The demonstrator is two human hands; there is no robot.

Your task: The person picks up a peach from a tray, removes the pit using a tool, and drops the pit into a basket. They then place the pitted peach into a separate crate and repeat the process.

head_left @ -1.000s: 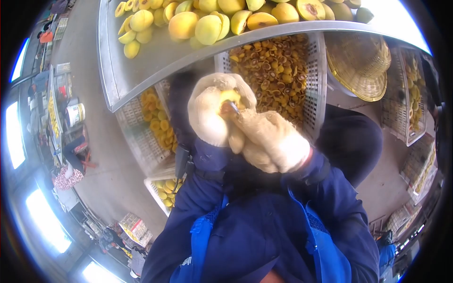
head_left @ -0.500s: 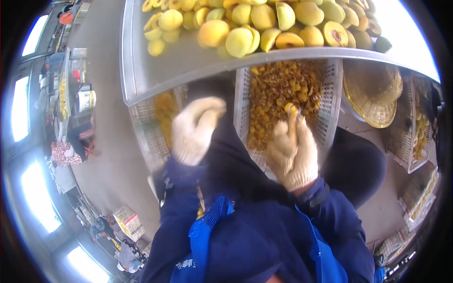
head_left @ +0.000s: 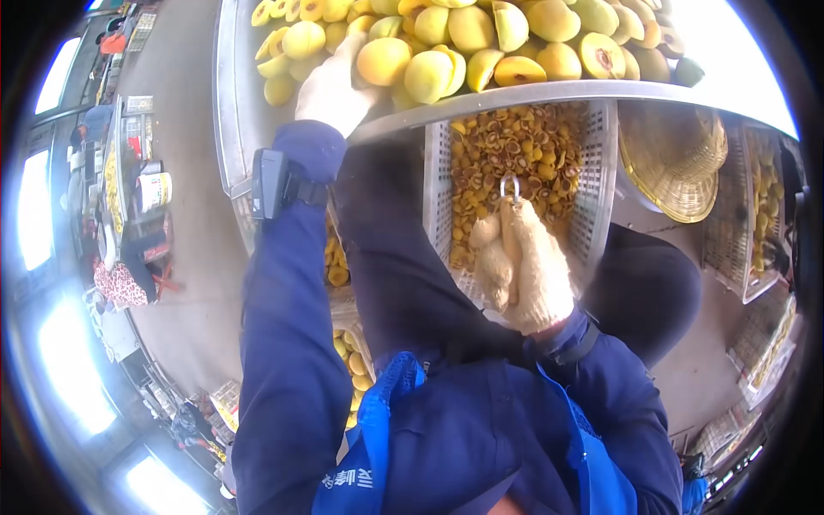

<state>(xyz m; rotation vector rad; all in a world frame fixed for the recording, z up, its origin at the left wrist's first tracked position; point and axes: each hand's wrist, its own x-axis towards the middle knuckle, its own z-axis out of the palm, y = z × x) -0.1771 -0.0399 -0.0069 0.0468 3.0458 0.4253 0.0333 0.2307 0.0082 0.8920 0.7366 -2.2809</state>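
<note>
My left hand point(head_left: 336, 90), in a pale glove, reaches into the metal tray point(head_left: 249, 146) of yellow peaches. Its thumb and fingers are apart beside a whole-looking peach point(head_left: 384, 62), and the fingertips are partly lost among the fruit. My right hand point(head_left: 525, 270), also gloved, is closed around a pitting tool point(head_left: 510, 185) whose bright metal loop points away from me. It hovers over a white plastic crate point(head_left: 603, 189) holding many small brown-orange pit pieces point(head_left: 524, 142). A halved peach point(head_left: 601, 56) in the tray shows its cut face.
A woven straw hat point(head_left: 687, 172) lies to the right of the crate. Farther right stands another crate point(head_left: 742, 257) with fruit. Below my left arm, more peaches point(head_left: 356, 365) sit in a container. People work at tables on the far left.
My left hand has moved from above my lap up into the tray. A small yellow-orange piece at the tool's tip is gone, baring the loop. The right hand stays over the crate.
</note>
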